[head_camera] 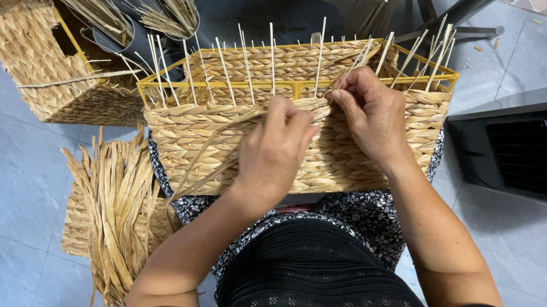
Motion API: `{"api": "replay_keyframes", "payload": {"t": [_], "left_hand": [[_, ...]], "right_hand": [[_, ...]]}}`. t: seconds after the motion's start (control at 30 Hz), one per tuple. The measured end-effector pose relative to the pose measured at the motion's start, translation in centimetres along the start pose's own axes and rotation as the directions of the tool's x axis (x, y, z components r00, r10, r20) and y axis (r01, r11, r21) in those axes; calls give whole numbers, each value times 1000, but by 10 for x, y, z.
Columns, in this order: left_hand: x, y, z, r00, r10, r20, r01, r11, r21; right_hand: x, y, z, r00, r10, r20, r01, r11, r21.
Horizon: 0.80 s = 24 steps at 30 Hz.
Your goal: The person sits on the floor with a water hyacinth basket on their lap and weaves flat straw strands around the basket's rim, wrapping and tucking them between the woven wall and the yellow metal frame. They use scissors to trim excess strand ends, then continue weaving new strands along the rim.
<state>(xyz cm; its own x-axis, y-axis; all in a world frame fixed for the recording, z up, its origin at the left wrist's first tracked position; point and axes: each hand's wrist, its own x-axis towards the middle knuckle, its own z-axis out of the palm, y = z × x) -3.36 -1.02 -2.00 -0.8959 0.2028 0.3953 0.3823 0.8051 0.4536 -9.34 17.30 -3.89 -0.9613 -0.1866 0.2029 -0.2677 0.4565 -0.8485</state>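
Grey tile floor. At my twelve o'clock: half-woven tan straw basket on yellow wire frame, light, stiff. Left hand grasps flat pliable straw strand; right hand pinches weave at rim. I'd grip frame edge.

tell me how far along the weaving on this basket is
Done: the near wall of the basket is woven almost up to the yellow wire frame. In hand: the left hand and right hand work a strand along the top row. Left: thin upright stakes stand bare above the rim, and a pile of loose strands lies on the floor.
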Motion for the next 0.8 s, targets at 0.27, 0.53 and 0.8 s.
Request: {"api": "replay_keyframes", "payload": {"t": [0.27,0.53,0.8], "left_hand": [[15,4,20,989,92,-116,-64,972,226],[6,3,25,995,99,2,-96,950,296],[16,-8,16,981,153,116,-171,973,157]], "right_hand": [[2,2,-1,1000,26,9,-26,1000,10],[2,2,-1,999,42,12,-43,999,34],[0,-11,-18,970,234,68,-243,950,195]]}}
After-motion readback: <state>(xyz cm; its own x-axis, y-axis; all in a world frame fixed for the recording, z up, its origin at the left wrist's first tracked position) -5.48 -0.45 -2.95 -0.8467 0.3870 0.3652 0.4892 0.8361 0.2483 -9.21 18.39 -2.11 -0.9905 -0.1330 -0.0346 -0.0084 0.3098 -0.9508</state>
